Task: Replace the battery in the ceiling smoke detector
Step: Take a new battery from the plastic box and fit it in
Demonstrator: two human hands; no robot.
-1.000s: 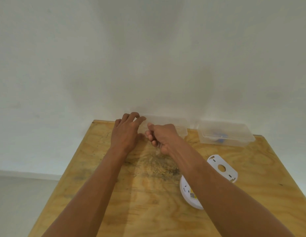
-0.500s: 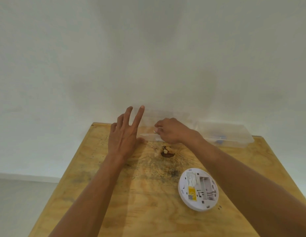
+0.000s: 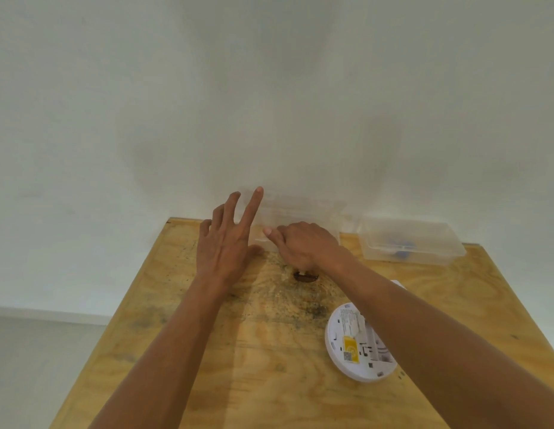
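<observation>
**Plywood bench against a white wall: detector opened, hands at the far box**

Plywood tabletop (image 3: 269, 366), stained dark round a knot (image 3: 305, 276) near centre, set against a plain white wall (image 3: 269, 88). Near right: white round smoke detector (image 3: 359, 343), back face up, yellow label showing, partly crossed by the right forearm. Far edge: two clear plastic boxes, one (image 3: 300, 212) at centre, one (image 3: 409, 239) at right with blue contents. Left hand (image 3: 226, 243) spread, fingers straight, holding nothing, beside the centre box. Right hand (image 3: 303, 244) curled at that box's front rim; grip unclear.
</observation>
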